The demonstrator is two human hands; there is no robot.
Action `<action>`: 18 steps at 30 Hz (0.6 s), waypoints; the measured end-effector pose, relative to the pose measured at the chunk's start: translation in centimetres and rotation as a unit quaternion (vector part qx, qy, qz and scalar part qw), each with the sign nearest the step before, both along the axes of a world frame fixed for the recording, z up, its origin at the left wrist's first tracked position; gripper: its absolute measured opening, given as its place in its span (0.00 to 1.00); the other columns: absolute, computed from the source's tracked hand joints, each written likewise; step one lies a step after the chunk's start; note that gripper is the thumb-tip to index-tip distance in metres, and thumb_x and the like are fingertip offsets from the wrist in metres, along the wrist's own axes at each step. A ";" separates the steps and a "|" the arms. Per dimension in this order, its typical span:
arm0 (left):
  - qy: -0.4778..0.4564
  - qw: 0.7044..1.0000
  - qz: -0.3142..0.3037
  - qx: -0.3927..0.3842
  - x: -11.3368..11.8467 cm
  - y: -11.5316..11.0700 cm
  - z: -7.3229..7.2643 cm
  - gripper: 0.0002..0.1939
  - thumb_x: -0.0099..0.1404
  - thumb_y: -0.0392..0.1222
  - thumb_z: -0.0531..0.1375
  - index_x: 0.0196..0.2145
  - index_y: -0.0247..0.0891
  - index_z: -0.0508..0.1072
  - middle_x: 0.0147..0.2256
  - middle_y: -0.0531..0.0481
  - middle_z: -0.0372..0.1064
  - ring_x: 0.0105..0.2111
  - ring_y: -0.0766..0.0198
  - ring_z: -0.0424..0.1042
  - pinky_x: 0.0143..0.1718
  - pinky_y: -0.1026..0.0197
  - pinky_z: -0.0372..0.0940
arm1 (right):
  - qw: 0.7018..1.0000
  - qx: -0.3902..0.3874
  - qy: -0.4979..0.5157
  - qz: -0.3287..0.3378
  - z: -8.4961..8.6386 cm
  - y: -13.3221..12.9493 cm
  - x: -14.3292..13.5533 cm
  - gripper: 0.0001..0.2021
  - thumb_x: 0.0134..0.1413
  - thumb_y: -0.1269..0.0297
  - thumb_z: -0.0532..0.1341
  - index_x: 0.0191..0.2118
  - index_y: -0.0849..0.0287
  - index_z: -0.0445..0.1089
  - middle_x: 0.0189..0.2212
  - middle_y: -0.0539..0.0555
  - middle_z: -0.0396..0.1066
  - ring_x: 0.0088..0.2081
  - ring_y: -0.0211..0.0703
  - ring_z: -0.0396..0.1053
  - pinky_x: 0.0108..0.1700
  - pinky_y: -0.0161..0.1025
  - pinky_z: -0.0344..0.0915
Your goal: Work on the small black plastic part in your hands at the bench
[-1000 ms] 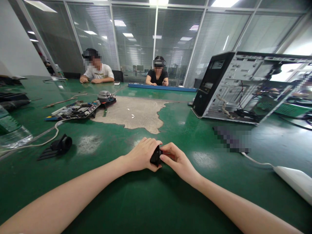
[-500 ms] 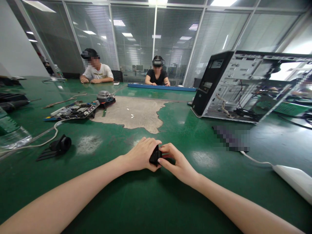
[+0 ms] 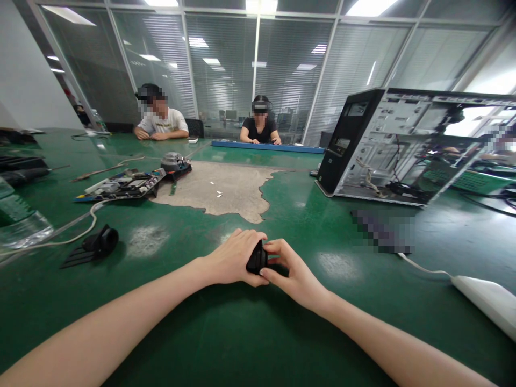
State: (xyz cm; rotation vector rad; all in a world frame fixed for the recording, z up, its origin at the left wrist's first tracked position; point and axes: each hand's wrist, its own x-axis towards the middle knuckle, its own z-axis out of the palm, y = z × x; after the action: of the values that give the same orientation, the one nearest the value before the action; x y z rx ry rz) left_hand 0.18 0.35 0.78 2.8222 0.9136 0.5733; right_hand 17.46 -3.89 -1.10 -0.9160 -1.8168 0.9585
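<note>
Between my two hands, just above or on the green tabletop, is a small black object with ridged edges; its exact kind does not show. My left hand wraps over it from the left, the fingers hiding its far side. From the right, the thumb and fingers of my right hand pinch its near edge. A black part with a round ring and flat prongs lies to the left of my left hand.
An opened computer case stands at the right. At the left lie a circuit board with a cooler, a white cable and a plastic bottle. A white power strip sits at right. Two people sit across the table.
Both hands stay in nearly the same place around the black object. The right thumb has shifted slightly down along its edge. The view has tilted up a little.
</note>
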 end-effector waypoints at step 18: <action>0.007 1.000 0.006 0.028 0.1 -0.1 -0.3 0.35 0.45 0.55 0.61 0.47 0.34 0.56 0.39 0.45 0.63 0.39 0.54 0.63 0.41 0.54 0.54 | 1.000 -0.008 -0.007 0.005 0.0 -0.1 0.0 0.11 0.49 0.68 0.60 0.40 0.55 0.60 0.39 0.51 0.61 0.43 0.42 0.64 0.44 0.41 0.65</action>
State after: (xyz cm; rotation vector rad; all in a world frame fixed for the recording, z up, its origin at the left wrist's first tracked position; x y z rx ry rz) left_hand 0.25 0.23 0.46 2.8747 0.9324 0.5911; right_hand 17.41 -4.00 -1.09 -0.9273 -1.8296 0.9753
